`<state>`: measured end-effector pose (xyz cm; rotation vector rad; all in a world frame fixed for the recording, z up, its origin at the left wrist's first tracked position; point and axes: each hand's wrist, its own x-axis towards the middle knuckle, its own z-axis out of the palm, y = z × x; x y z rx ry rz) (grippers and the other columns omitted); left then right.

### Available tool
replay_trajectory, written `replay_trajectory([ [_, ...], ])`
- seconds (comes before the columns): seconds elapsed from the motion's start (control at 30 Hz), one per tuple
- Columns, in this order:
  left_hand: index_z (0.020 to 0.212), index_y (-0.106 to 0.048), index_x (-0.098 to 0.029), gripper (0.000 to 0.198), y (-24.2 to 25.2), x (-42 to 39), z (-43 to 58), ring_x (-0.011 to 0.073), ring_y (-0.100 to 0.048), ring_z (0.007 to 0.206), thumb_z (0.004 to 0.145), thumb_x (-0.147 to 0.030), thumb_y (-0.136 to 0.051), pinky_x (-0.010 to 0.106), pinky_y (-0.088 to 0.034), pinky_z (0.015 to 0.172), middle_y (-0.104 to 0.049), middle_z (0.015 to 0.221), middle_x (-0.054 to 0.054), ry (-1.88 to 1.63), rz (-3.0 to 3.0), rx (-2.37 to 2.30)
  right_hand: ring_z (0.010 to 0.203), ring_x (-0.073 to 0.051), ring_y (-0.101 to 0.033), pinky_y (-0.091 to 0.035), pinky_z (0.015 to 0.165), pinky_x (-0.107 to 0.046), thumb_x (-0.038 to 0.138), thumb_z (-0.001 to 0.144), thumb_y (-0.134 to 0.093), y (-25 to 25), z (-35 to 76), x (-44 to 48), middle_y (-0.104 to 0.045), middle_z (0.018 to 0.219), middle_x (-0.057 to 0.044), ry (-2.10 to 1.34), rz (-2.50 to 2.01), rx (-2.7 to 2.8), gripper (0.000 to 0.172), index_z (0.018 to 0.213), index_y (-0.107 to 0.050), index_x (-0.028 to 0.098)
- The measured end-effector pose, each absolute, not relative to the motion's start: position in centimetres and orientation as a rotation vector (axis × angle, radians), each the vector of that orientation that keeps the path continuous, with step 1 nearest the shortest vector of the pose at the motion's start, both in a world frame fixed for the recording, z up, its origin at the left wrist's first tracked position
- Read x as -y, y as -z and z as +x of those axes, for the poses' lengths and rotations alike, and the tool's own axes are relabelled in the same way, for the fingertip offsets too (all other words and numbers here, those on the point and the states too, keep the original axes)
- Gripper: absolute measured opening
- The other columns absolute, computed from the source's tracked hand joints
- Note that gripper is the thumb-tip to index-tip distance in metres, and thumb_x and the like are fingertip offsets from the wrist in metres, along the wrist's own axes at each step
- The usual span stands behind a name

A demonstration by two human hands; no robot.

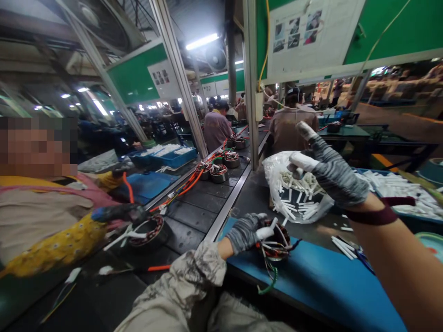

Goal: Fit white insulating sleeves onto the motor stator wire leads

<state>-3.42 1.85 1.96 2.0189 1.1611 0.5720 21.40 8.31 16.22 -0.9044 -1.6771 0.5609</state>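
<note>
My left hand (247, 234), in a grey glove with white fingertips, rests curled on the near-left rim of a motor stator (279, 251). The stator has copper-red windings, loose leads and a green sleeved wire (269, 283) hanging toward me. White pieces stand by my left fingertips; whether they are tubes or finger covers is hard to tell. Raised at the right, my right hand (334, 168) has its fingers apart, with nothing visible in them. Below and left of it sits a clear plastic bag (273, 173) containing white tubes (294, 210). A blue mat (321, 276) lies under the stator.
Loose white tubes (344, 247) lie right of the stator, near a blue-handled tool (365, 262). A bin of white tubes (401, 186) stands far right. On the left, a conveyor (194, 212) carries several stators (218, 173). Across it a co-worker's gloved hand (129, 214) touches another stator (150, 233).
</note>
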Motion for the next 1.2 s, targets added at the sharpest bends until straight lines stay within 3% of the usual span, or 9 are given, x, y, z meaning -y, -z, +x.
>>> replay_trajectory([
  [0.17,0.154,-0.062,-0.022,0.073,-0.1,0.0,-6.5,0.0283,-0.060,0.149,0.086,-0.018,-0.087,0.044,-0.051,0.124,-0.061,0.160,0.012,-0.447,2.215,-0.957,0.095,-0.027,-0.076,-0.065,0.085,-0.041,0.050,0.090,-0.073,-8.4,24.0,-8.3,-0.081,0.113,-0.008,-0.594,-1.085,1.608,0.056,0.139,-0.072,0.022],
  [0.23,0.150,-0.065,-0.023,0.067,0.8,0.2,-6.3,0.0266,-0.059,0.149,0.087,-0.015,-0.086,0.042,-0.051,0.124,-0.061,0.160,0.011,-0.434,2.283,-1.014,0.092,-0.028,-0.076,-0.064,0.087,-0.044,0.049,0.091,-0.070,-4.7,26.3,-7.5,-0.082,0.107,-0.007,-0.617,-1.248,1.651,0.047,0.129,-0.077,0.023],
  [0.37,0.133,-0.073,-0.018,0.041,1.1,0.0,-3.5,0.0285,-0.075,0.128,0.097,-0.037,-0.079,0.040,-0.059,0.113,-0.076,0.139,0.013,-0.122,2.317,-1.292,0.100,-0.034,-0.075,-0.059,0.097,-0.051,0.047,0.090,-0.069,0.9,31.5,-4.9,-0.082,0.105,-0.011,-0.366,-1.763,1.717,0.035,0.113,-0.084,0.025],
  [0.47,0.129,-0.072,-0.015,0.052,0.7,0.3,-1.0,0.0326,-0.078,0.117,0.098,-0.056,-0.074,0.042,-0.061,0.103,-0.077,0.133,0.016,0.137,2.310,-1.458,0.094,-0.034,-0.075,-0.059,0.089,-0.051,0.050,0.088,-0.074,3.9,34.3,-2.9,-0.081,0.098,-0.012,-0.322,-2.082,1.808,0.033,0.106,-0.085,0.025],
  [0.63,0.134,-0.068,-0.017,0.047,1.6,1.9,-0.3,0.0305,-0.078,0.117,0.101,-0.051,-0.072,0.039,-0.063,0.098,-0.073,0.140,0.017,0.061,2.320,-1.555,0.085,-0.035,-0.074,-0.056,0.082,-0.052,0.054,0.093,-0.068,8.1,34.7,-1.7,-0.080,0.095,-0.018,-0.201,-2.290,1.854,0.038,0.091,-0.083,0.020],
  [0.77,0.131,-0.068,-0.018,0.046,3.8,3.3,-2.2,0.0270,-0.076,0.123,0.097,-0.048,-0.078,0.035,-0.065,0.099,-0.076,0.134,0.014,-0.361,2.445,-1.443,0.084,-0.041,-0.074,-0.055,0.078,-0.055,0.046,0.102,-0.047,8.7,33.8,-2.1,-0.076,0.089,-0.028,-0.051,-2.343,1.871,0.048,0.081,-0.078,0.015],
  [0.9,0.139,-0.067,-0.018,0.044,5.1,4.5,-3.5,0.0239,-0.076,0.125,0.104,-0.044,-0.069,0.034,-0.064,0.105,-0.077,0.134,0.013,-0.795,2.581,-1.303,0.083,-0.039,-0.075,-0.058,0.079,-0.054,0.039,0.096,-0.052,7.1,32.9,-0.9,-0.079,0.091,-0.023,0.011,-2.281,1.866,0.037,0.098,-0.081,0.015],
  [1.07,0.151,-0.065,-0.029,0.043,5.1,4.3,-3.6,0.0204,-0.076,0.126,0.108,-0.024,-0.059,0.029,-0.064,0.107,-0.075,0.142,0.006,-0.521,2.679,-1.237,0.101,-0.036,-0.073,-0.058,0.100,-0.058,0.040,0.093,-0.052,6.1,29.9,2.3,-0.079,0.102,-0.014,-0.190,-1.639,1.930,0.036,0.105,-0.080,0.021],
  [1.2,0.155,-0.062,-0.024,0.045,5.1,3.3,-3.8,0.0203,-0.070,0.136,0.110,-0.024,-0.055,0.030,-0.059,0.115,-0.072,0.147,0.007,-0.474,2.729,-1.077,0.089,-0.030,-0.072,-0.062,0.092,-0.055,0.040,0.096,-0.055,5.8,27.2,4.2,-0.075,0.091,-0.010,-0.536,-1.467,1.773,0.026,0.095,-0.075,0.024],
])
